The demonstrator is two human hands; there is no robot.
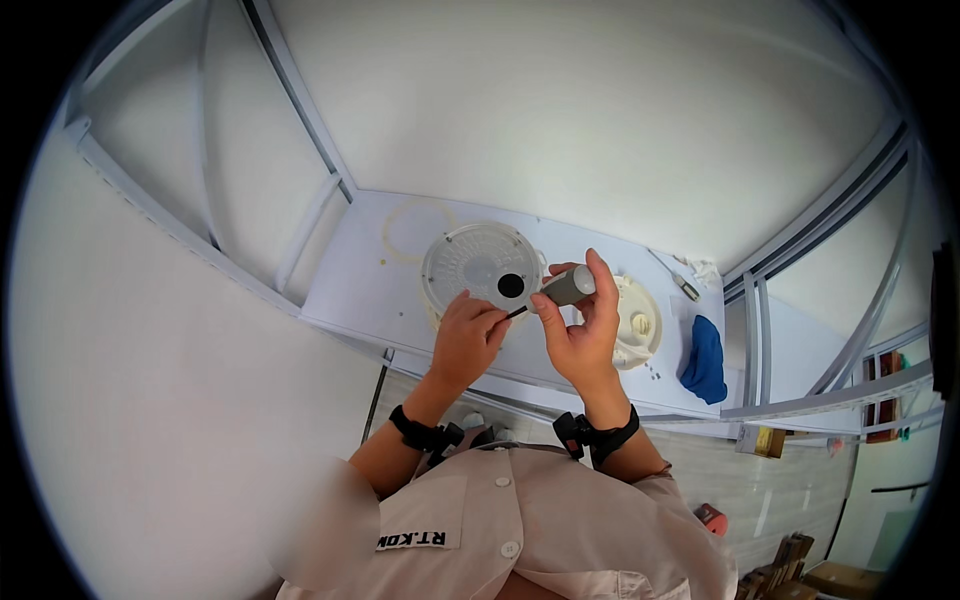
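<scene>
My right hand [583, 335] is closed round a grey cordless screwdriver [567, 288] with a rounded end. Its black shaft [517, 312] slants down to the left, toward the fingertips of my left hand [467, 337]. Those fingers are pinched together at the shaft's tip, over the near edge of a clear round cover [470, 262]; anything small between them is hidden. On the cover is a black round spot [511, 286]. Partly behind my right hand, a cream-white round housing [637, 318] lies on the table.
A pale thin ring [400, 230] lies at the white table's [345, 270] back left. To the right are a second screwdriver [686, 287], a crumpled white sheet [706, 270], a blue cloth [706, 362] and several small bits. Metal frame posts [752, 330] flank the table.
</scene>
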